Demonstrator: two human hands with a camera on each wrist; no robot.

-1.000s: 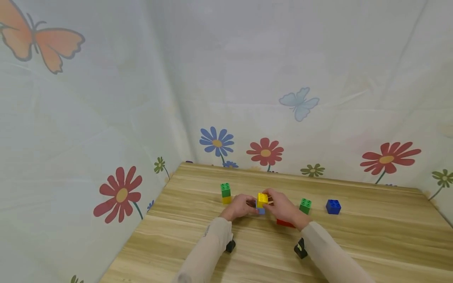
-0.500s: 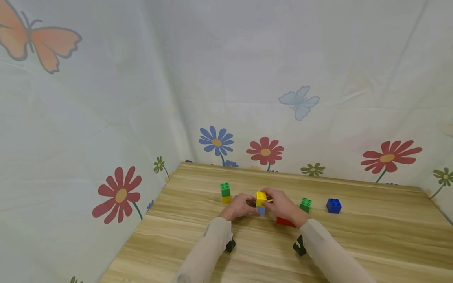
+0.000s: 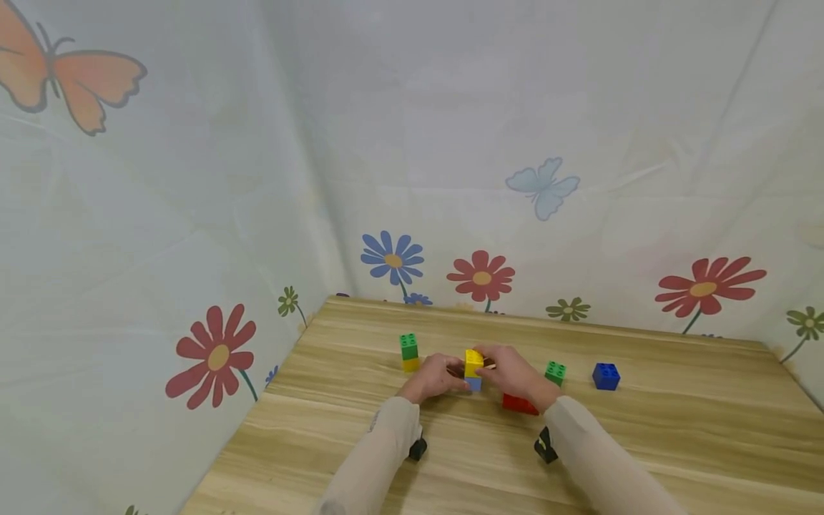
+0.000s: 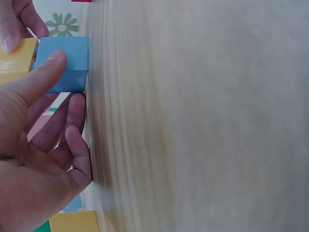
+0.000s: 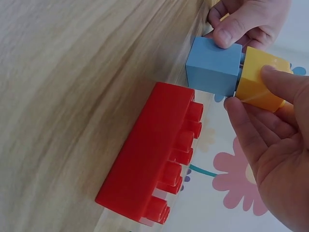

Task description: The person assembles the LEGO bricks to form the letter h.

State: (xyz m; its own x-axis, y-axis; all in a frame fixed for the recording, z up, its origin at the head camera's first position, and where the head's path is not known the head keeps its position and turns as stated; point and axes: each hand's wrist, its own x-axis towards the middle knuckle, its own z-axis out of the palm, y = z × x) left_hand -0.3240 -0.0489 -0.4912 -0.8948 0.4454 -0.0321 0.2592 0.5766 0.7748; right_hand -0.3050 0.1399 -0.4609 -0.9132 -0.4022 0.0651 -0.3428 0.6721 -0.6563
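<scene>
Pinch of left hand on one light-blue block, of right hand on one yellow block above.

Since a second ago, the yellow block has been shifted slightly leftward — brought from an offset position into line above the light blue block.
</scene>
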